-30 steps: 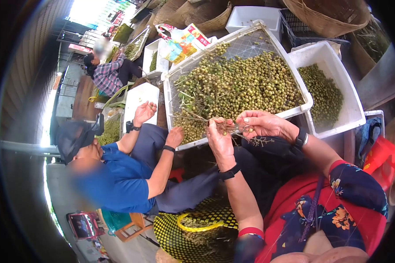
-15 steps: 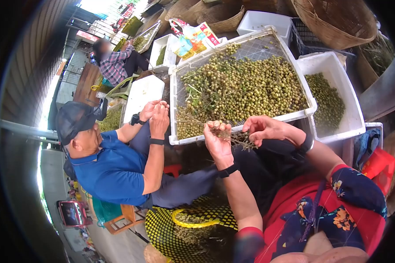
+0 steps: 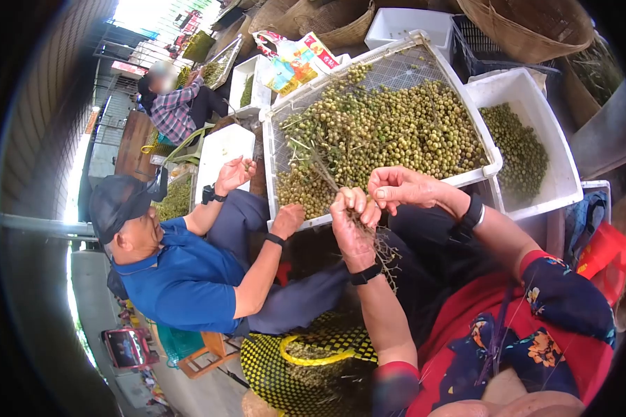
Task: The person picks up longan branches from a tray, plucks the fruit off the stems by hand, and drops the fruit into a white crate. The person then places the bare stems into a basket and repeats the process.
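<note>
My left hand [image 3: 355,226] is closed around a bundle of thin brown twigs [image 3: 384,256], whose bare branching ends hang below the fist. Longer stems stick out above it, over the tray. Right beside it, my right hand [image 3: 407,189] has thumb and fingertips pinched together near the twigs; whatever lies between them is too small to make out. Both hands are at the front edge of a white mesh tray [image 3: 494,167], which is heaped with small round yellow-green fruits [image 3: 424,128] mixed with stems and leaves.
A white foam box [image 3: 560,156] of smaller green fruits stands right of the tray. At left sits a co-worker in a blue shirt [image 3: 181,278], one hand at the tray's edge. A yellow-black woven basket [image 3: 271,361] is below. Wicker baskets [image 3: 528,28] and another person [image 3: 174,108] are behind.
My left hand has turned, so the twigs now hang downward. My right hand has moved left, close against it. The co-worker's hands have separated, one lowering to the tray's edge.
</note>
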The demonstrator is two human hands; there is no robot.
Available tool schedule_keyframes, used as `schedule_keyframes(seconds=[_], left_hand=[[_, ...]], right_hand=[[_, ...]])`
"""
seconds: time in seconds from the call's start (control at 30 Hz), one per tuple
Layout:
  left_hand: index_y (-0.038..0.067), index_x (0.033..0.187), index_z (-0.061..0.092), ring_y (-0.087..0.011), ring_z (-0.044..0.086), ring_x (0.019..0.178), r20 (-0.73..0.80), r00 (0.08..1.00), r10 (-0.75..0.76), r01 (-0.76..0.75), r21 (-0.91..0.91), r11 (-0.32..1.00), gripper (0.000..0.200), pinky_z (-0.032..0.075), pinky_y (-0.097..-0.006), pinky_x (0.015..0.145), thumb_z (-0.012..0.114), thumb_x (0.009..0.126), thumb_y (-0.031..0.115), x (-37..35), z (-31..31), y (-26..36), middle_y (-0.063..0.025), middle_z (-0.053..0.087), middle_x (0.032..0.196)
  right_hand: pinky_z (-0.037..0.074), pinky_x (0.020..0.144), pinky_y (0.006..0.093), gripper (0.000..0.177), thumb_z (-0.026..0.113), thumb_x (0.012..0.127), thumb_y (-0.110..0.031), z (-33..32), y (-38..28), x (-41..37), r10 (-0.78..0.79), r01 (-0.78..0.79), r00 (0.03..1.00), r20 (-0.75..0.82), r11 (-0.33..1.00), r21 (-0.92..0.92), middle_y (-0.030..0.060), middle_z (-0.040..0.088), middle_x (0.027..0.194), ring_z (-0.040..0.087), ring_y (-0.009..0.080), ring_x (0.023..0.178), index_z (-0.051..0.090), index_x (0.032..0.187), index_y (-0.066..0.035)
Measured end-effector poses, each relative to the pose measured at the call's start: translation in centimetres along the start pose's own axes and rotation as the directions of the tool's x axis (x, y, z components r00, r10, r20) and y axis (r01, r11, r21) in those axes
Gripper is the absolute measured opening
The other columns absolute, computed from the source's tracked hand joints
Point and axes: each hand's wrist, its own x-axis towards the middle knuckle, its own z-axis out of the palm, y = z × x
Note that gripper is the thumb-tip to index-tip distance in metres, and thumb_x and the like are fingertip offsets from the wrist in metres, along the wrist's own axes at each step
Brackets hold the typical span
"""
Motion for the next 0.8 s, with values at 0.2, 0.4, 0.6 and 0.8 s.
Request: schedule_keyframes(seconds=[0.2,0.4,0.6,0.8], left_hand=[[0.01,0.078,0.04,-0.0101,0.04,0.047,-0.153,0.986,-0.06,0.097,0.246,0.964,0.027,0.035,-0.0239,0.043,0.042,0.099,0.027,-0.1,0.3,-1.0,-0.001,0.042,0.068],[0.011,0.078,0.041,-0.0103,0.037,0.049,0.024,0.975,-0.222,0.223,-0.06,0.973,0.025,0.034,-0.0247,0.044,0.043,0.099,0.025,1.5,-0.2,-4.0,0.0003,0.039,0.067],[0.008,0.089,0.051,-0.0194,0.051,0.076,-0.022,0.992,-0.127,0.121,-0.184,0.975,0.017,0.046,-0.0361,0.072,0.048,0.097,0.023,2.9,1.0,-5.0,-0.004,0.051,0.08],[0.006,0.101,0.056,-0.0295,0.06,0.104,-0.219,0.972,0.089,-0.082,0.043,0.996,0.021,0.05,-0.0466,0.093,0.045,0.1,0.024,4.2,0.9,-6.2,-0.0108,0.062,0.102]], right_hand=[[0.048,0.058,0.021,0.019,0.07,0.087,-0.021,-1.5,0.0,-0.8,0.041,-0.038,0.998,0.045,0.996,-0.075,0.0007,0.064,0.081,0.061,0.0083,0.07,0.06,0.093,-0.006],[0.053,0.065,0.0247,0.01,0.064,0.087,-0.012,-3.2,-0.9,-4.6,-0.001,0.001,1.0,-0.001,0.999,-0.048,0.0004,0.061,0.082,0.061,0.009,0.072,0.058,0.092,-0.004],[0.046,0.064,0.0321,0.028,0.053,0.074,0.004,-11.3,-7.2,-14.3,-0.563,-0.323,0.723,-0.401,0.238,-0.916,0.007,0.052,0.085,0.055,0.0191,0.074,0.06,0.099,-0.005],[0.044,0.057,0.0288,0.006,0.06,0.084,0.0,-5.5,-8.5,-15.8,-0.693,-0.217,0.627,-0.355,0.283,-0.934,0.0086,0.055,0.08,0.055,0.0188,0.064,0.06,0.091,-0.001]])
